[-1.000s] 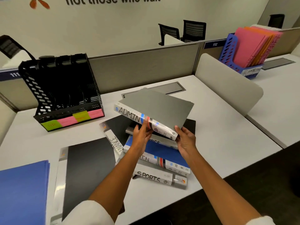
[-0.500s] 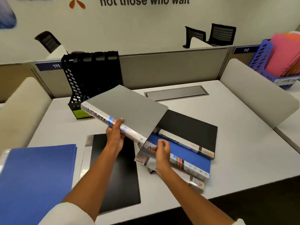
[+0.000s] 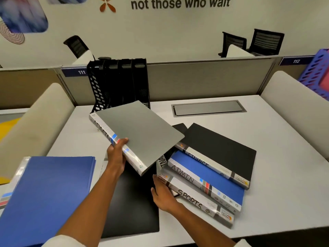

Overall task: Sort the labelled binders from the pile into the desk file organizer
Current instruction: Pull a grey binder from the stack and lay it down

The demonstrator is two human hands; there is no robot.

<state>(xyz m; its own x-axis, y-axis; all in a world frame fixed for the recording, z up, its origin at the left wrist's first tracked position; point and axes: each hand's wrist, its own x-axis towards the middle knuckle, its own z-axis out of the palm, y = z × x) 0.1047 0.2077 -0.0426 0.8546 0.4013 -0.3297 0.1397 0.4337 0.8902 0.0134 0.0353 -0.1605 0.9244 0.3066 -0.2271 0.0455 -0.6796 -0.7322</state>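
One grey binder, its white spine marked ADMIN, hung tilted in my left hand, which gripped the spine, just before the black file organizer. My right hand lay flat-fingered against the SPORTS binder in the pile on the white desk, beneath grey partitions.

An office: numbered desk partitions, mesh chairs.

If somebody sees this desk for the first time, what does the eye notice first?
First, the grey ADMIN binder, held up by the left hand in front of the black file organizer. Then the slanting pile of labelled binders at centre right, with the right hand touching its near end.
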